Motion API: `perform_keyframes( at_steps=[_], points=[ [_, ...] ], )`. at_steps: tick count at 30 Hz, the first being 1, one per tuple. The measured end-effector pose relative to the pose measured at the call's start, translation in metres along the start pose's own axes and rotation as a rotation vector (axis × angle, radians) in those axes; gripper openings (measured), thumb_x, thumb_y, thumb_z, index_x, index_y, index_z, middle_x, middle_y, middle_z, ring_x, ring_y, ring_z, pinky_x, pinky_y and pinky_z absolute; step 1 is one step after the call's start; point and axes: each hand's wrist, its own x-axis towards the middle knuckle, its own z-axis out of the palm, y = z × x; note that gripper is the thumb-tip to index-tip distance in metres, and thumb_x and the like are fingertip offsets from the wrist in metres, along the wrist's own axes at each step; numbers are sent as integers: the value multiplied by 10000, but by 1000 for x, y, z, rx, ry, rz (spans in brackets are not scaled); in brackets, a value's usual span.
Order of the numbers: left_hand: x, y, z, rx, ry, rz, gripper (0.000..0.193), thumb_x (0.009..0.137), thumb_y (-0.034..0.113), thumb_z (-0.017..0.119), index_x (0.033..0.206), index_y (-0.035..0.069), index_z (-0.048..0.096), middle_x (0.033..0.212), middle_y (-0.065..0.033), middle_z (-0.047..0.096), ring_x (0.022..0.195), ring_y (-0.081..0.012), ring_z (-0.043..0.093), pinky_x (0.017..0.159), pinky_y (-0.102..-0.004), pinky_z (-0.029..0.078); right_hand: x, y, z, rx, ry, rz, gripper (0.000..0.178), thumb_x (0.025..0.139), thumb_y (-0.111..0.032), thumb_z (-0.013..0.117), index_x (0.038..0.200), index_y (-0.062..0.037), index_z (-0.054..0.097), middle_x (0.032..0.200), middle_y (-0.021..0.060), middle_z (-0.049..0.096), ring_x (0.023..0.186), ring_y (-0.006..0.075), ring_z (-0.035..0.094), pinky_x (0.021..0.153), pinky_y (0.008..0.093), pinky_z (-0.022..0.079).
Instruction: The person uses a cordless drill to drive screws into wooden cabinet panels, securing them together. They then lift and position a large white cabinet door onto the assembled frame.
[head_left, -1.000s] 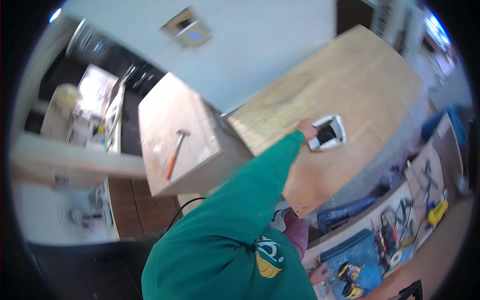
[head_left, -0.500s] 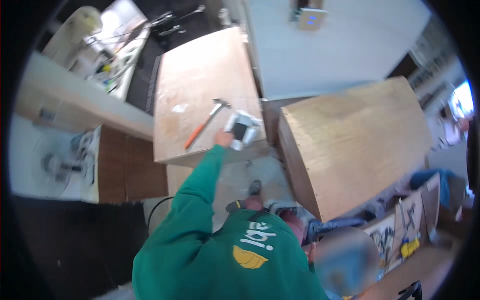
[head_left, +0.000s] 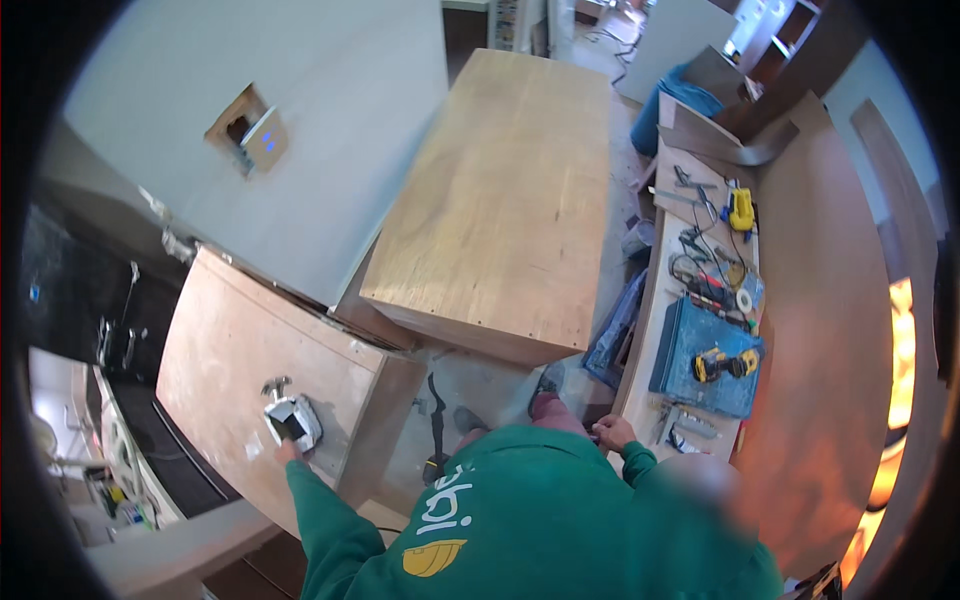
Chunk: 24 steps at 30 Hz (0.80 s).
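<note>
My left hand (head_left: 287,452) grips the lower edge of a square white thing (head_left: 307,428) with a dark face; its kind I cannot make out. It is over the pale wooden box (head_left: 225,335) at the left. The metal head of a hammer (head_left: 277,385) shows just beyond it, and the hammer's handle is hidden. Close to my right side, my right hand (head_left: 613,432) is closed, its fingers bent together beside the edge of the tool bench (head_left: 628,400). Whatever it may hold is too small to tell.
A larger plywood box (head_left: 500,200) stands ahead. On the bench lie a yellow-black cordless drill (head_left: 727,365) on a blue case (head_left: 680,345), a yellow tool (head_left: 741,210) and cables. A panel with blue lights (head_left: 265,140) hangs from a wall cut-out. A dark strap-like thing (head_left: 437,405) lies near my feet.
My view has swung to the right, bringing the tool bench and my right hand into sight. The white square thing now covers the hammer's orange handle, which lay uncovered beside it before.
</note>
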Motion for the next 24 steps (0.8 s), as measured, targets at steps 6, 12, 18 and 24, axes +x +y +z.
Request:
perform_keyframes(
  at_steps=[6, 12, 18, 24],
  points=[
    [15, 53, -51, 801, 266, 294, 519, 893, 369, 738, 1190, -51, 671, 1062, -136, 725, 918, -309, 706, 809, -440, 583, 25, 42, 8, -67, 25, 132, 499, 863, -494, 688, 1082, -52, 763, 932, 179, 757, 828, 277, 744, 765, 398, 601],
    [-56, 78, 11, 369, 275, 432, 470, 920, 340, 716, 1105, -91, 679, 965, -128, 722, 865, -244, 678, 768, -355, 562, 78, 32, -22, 32, -103, 232, 433, 848, -436, 698, 1076, -76, 774, 1131, 205, 741, 1108, 376, 685, 986, 448, 531],
    [-98, 77, 70, 40, -74, 543, 370, 972, 280, 643, 1200, -12, 634, 861, -81, 659, 792, -200, 591, 679, -333, 500, 172, -4, -66, 68, 15, 26, 418, 870, -422, 672, 1038, -53, 771, 1053, 211, 747, 998, 374, 714, 916, 447, 554],
    [-186, 104, 186, -283, -133, 239, 477, 1035, 377, 566, 1396, 68, 529, 1286, -99, 586, 1016, -283, 622, 765, -399, 511, 208, -31, -101, 163, 259, -39, 403, 925, -411, 630, 1029, -42, 753, 1007, 196, 749, 972, 368, 714, 882, 457, 547]
  ],
)
